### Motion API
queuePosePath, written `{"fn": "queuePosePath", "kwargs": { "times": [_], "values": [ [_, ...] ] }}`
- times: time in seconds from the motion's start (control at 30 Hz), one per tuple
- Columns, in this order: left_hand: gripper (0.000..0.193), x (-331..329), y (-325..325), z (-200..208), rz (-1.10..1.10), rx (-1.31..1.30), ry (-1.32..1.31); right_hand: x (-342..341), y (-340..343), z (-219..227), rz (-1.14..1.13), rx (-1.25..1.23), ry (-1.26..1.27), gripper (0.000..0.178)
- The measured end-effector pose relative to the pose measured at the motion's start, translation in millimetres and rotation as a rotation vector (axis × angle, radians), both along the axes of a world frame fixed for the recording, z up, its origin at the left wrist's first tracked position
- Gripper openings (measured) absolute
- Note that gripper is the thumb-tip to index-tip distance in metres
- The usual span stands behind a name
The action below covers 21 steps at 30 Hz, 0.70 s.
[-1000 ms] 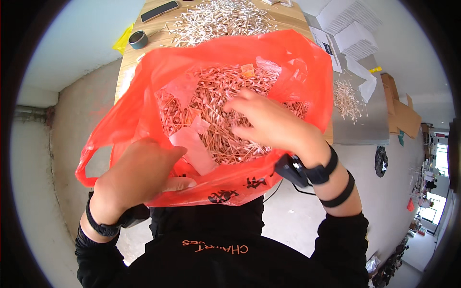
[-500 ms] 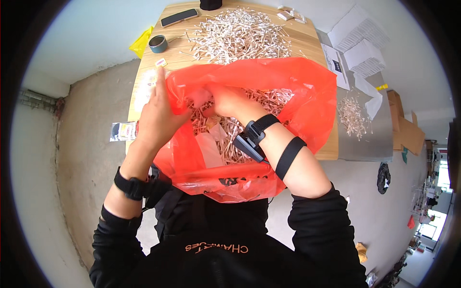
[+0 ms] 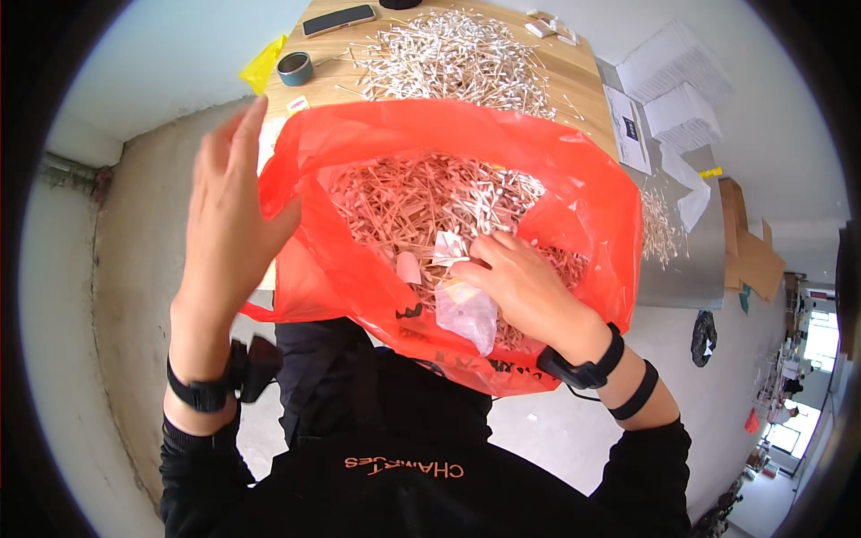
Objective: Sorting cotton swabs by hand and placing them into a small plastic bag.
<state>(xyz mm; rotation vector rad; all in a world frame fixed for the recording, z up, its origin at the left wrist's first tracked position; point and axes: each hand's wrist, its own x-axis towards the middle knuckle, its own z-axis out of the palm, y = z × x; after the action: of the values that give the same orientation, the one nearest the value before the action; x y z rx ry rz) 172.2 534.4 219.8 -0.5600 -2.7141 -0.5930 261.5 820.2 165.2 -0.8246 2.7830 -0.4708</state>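
Note:
A wide-mouthed red plastic bag [image 3: 377,125] stands in front of me at the table's near edge, holding a mass of cotton swabs [image 3: 404,197]. My left hand [image 3: 224,224] is raised at the bag's left rim with fingers spread, its thumb close to the red film; the fingertips are slightly blurred. Inside the bag is my right hand [image 3: 529,287], fingers curled down among the swabs. Beside its fingertips lie a small white paper piece [image 3: 448,247] and a crumpled clear plastic bag [image 3: 468,318]. What those fingers grip is hidden.
A big heap of cotton swabs [image 3: 457,58] covers the far part of the wooden table [image 3: 327,90]. A phone [image 3: 339,21] and a round dark tin [image 3: 294,69] lie left of it. More loose swabs [image 3: 662,224] and stacked white sheets [image 3: 682,112] are at right.
My right hand has moved from the bag's left side to its right near side. My left hand has shifted left, and the bag's mouth has spread wider, showing more swabs.

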Motion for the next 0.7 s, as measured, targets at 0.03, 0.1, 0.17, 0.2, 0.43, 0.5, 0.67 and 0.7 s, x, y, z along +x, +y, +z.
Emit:
{"fn": "queuePosePath", "kwargs": {
  "times": [0.03,0.1,0.17,0.2,0.43,0.5,0.67,0.7],
  "values": [
    [0.077,7.5,4.5,4.5,-0.053,-0.085,0.216,4.8,4.8,-0.6,-0.007,0.003,-0.006,0.024],
    [0.088,32.0,13.5,20.3,-0.253,-0.034,0.034,13.3,14.7,-2.0,-0.049,-0.085,-0.037,0.031],
    [0.098,43.3,27.3,35.8,-0.675,-0.200,-0.176,12.9,20.7,2.1,-0.033,-0.110,-0.061,0.036],
    [0.102,50.2,31.3,29.1,-0.736,-0.185,-0.302,11.7,22.0,7.0,-0.013,-0.135,-0.077,0.041],
    [0.034,54.4,3.0,-42.5,-0.691,-0.704,-0.209,-12.8,23.4,46.0,-0.173,-0.110,-0.155,0.043],
    [0.019,58.9,-6.6,-43.2,-0.726,-0.646,-0.222,-25.6,10.5,41.2,-0.150,-0.074,-0.094,0.041],
    [0.007,66.6,-9.9,-30.1,-0.720,-0.507,-0.194,-58.3,-60.7,11.8,-0.051,-0.140,-0.089,0.056],
    [0.008,67.4,-9.0,-26.0,-0.706,-0.553,-0.176,-60.2,-77.5,-2.1,-0.046,-0.140,-0.002,0.066]
  ]
}}
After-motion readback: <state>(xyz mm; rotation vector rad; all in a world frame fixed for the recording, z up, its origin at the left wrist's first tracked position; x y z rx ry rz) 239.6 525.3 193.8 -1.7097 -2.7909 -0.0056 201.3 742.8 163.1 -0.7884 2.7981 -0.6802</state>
